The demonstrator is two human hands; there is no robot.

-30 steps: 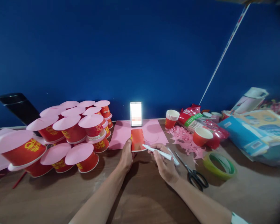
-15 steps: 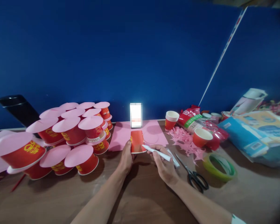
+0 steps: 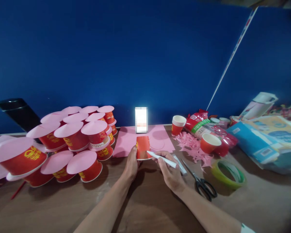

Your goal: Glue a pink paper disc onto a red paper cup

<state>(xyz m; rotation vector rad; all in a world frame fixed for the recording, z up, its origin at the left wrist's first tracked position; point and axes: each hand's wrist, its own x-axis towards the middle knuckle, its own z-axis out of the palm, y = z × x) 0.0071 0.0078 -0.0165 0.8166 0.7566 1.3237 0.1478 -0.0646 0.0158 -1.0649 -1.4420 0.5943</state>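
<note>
The left hand [image 3: 131,165], partly curled, gripped a cup [image 3: 143,147]; right of the cup, the right hand [image 3: 169,173] pinched a pen [image 3: 170,162].

White pen [image 3: 169,161] nudged left, red cup [image 3: 143,147] right

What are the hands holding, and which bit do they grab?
The left hand holds a red paper cup by its left side. The right hand grips a white pen-shaped tool around its barrel.
</note>
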